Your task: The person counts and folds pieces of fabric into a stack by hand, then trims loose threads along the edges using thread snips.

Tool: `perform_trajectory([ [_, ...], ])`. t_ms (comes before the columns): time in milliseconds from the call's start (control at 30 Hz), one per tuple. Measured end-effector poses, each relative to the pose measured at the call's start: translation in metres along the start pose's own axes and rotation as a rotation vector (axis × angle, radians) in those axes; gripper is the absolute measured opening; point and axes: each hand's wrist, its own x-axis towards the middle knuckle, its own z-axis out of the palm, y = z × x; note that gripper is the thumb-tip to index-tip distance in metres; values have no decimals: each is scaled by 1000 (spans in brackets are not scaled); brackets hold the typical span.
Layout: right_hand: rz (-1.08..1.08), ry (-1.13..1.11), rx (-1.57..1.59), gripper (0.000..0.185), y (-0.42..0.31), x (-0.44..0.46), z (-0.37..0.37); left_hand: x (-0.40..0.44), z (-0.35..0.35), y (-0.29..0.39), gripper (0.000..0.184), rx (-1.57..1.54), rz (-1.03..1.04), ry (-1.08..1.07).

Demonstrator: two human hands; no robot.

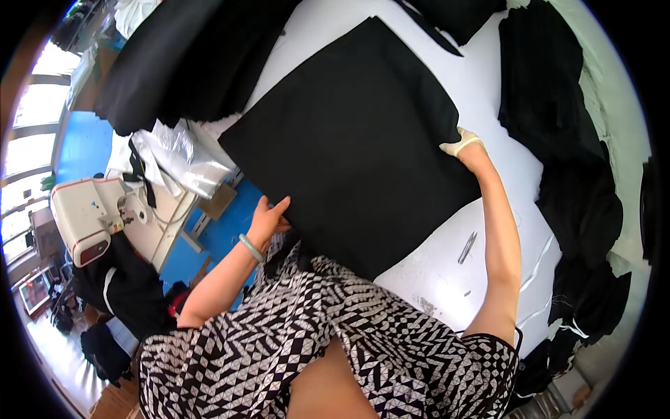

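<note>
A large black fabric panel (356,140) lies spread over the white table in front of me, its near edge reaching my body. My left hand (269,220), with a pale bangle (251,248) at the wrist, is closed on the panel's left edge; some of its fingers are hidden. On the opposite side, my right hand (466,148) wears a light glove covering part of it and grips the right edge, where the cloth puckers slightly. A small metal tool that looks like thread snips (467,248) rests on the table below my right forearm.
A sewing machine (84,216) stands at the left, near a clear plastic bag (199,164). Black cloth (188,63) is heaped at the upper left. More black fabric pieces (541,77) line the right side of the white table (433,279).
</note>
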Motion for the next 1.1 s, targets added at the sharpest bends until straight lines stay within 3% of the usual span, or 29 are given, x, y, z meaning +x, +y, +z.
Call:
perform_trajectory([
  [100, -290, 120, -214, 63, -76, -90, 21, 5, 3, -5, 46, 30, -14, -85],
  [167, -585, 127, -355, 66, -84, -126, 55, 11, 11, -1, 47, 21, 4, -109],
  [300, -625, -66, -674, 77, -92, -157, 113, 16, 23, 2, 56, -126, 12, -173],
  [333, -511, -198, -610, 79, -93, -160, 119, 19, 24, -2, 67, -146, -2, -209],
  [433, -225, -328, 51, 81, -66, -159, 137, 21, 35, -8, 72, -344, 36, -264],
  [467, -137, -368, 211, 75, -71, -161, 115, 29, 31, -11, 67, -273, -5, -255],
  [500, -180, -304, 345, 67, -54, -159, 101, 31, 37, -3, 65, -217, 84, -225],
  [567, -126, 101, 190, 63, -9, -153, 94, 30, 52, 14, 62, -106, 254, -166],
  [600, -117, 288, -1, 62, 13, -155, 104, 53, 62, 13, 59, -140, 469, -138],
  [633, -94, 469, -199, 62, 37, -160, 123, 84, 64, 19, 55, 40, 507, -108],
  [700, -62, 526, -175, 72, 54, -175, 177, 83, 95, 89, 62, 196, 532, -129],
  [733, -19, 454, -152, 78, 30, -187, 187, 111, 112, 106, 68, 408, 583, -120],
  [767, 116, 192, 142, 79, -18, -198, 167, 84, 137, 142, 78, 651, 689, -94],
  [800, 184, -88, 244, 79, -42, -202, 164, 63, 159, 157, 86, 786, 847, -50],
  [833, -21, -10, 178, 74, -53, -210, 180, 50, 176, 169, 87, 852, 914, -109],
  [867, -126, -125, 211, 61, -61, -208, 187, 42, 184, 166, 85, 1042, 1121, -62],
  [900, -124, -466, 400, 46, -75, -209, 160, 33, 187, 162, 84, 1228, 1330, -1],
  [933, -303, -248, 328, 40, -60, -199, 168, 30, 184, 155, 80, 1256, 1298, -126],
  [967, -477, -35, 253, 35, -45, -190, 176, 22, 177, 143, 80, 1350, 1172, -115],
  [1033, -620, 393, -299, 33, -18, -158, 141, 43, 140, 111, 83, 1478, 1232, -43],
  [1100, -360, 490, -498, 36, 4, -146, 94, 82, 112, 101, 91, 1397, 1348, 45],
])
